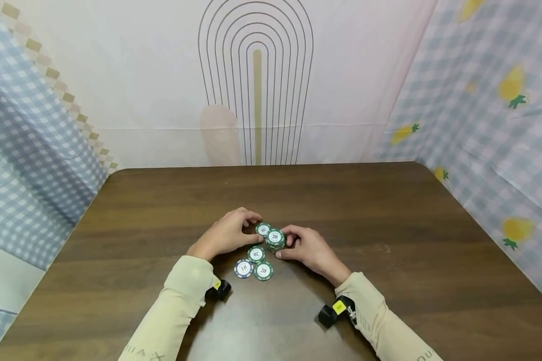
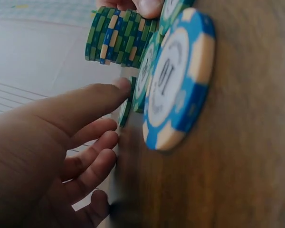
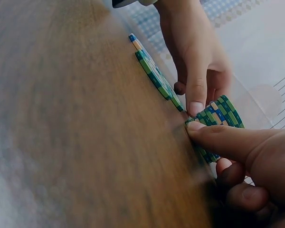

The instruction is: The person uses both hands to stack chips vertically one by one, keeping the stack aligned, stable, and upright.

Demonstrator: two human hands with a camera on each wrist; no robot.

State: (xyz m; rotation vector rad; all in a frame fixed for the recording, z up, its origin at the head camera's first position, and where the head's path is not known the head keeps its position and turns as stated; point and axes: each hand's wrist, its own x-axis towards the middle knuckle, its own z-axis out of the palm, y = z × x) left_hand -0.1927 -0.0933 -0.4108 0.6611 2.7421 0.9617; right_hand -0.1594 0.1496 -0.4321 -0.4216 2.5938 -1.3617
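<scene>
My right hand (image 1: 310,246) holds a stack of green poker chips (image 1: 275,237), with thumb and fingertips at its sides; the top one reads 20. Blue-and-cream edges show among the green ones in the stack (image 2: 118,38). My left hand (image 1: 226,233) is around a single green poker chip (image 1: 263,229) beside the stack. The thumb (image 2: 102,97) touches or nearly touches that chip's edge, and the other fingers are loosely bent and spread. Nearer me lie two green chips, one (image 1: 256,254) behind the other (image 1: 264,271), and a blue chip (image 1: 243,268) marked 10.
The brown wooden table (image 1: 388,210) extends around both hands. Behind it hangs a pale cloth (image 1: 153,85) with an arch pattern, and checked cloths (image 1: 479,130) flank the sides. Dark cameras are strapped to both wrists (image 1: 328,316).
</scene>
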